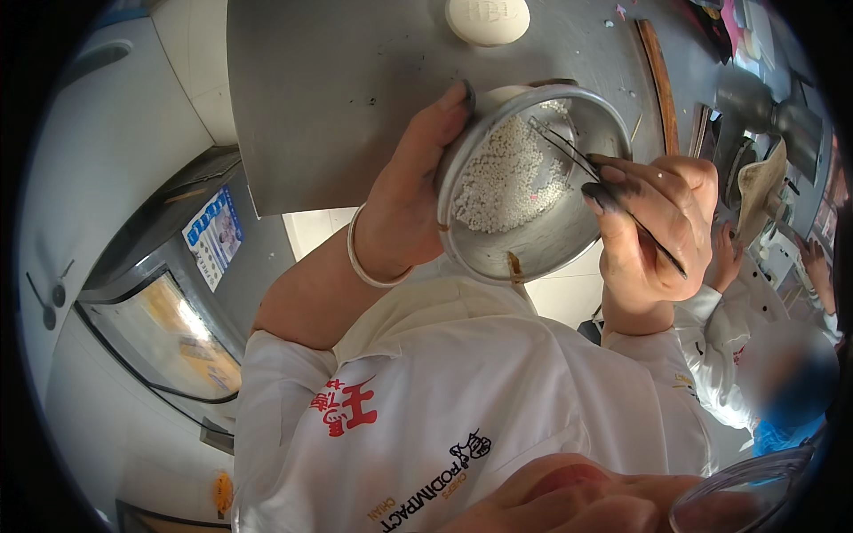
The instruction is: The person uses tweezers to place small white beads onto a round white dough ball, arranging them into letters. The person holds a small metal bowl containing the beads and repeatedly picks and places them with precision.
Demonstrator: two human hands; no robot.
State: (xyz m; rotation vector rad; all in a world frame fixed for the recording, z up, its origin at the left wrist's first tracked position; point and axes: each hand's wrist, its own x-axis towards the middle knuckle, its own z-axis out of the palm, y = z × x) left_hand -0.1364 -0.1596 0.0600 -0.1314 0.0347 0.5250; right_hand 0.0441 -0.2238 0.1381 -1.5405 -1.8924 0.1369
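A round metal bowl (pixel 500 258) is tilted in my left hand (pixel 416 180), whose thumb rests near the rim. Small pearl-white beads (pixel 500 176) lie heaped inside it, with a pinkish speck among them. A brown stain marks the bowl's lower inner wall. Thin metal tweezers (pixel 566 148) are pinched between the dark-smudged fingers of my right hand (pixel 660 226). Their tips reach into the bowl over the beads; whether they grip one cannot be seen. One tiny white bead sits on the back of a right finger.
Beyond the bowl, a cream oval piece (pixel 488 21) lies on the steel table (pixel 320 100). A wooden strip (pixel 658 86) lies to the right. Farther right are another person's hand (pixel 728 260) and various tools. A dark cabinet with a window (pixel 173 333) stands at the left.
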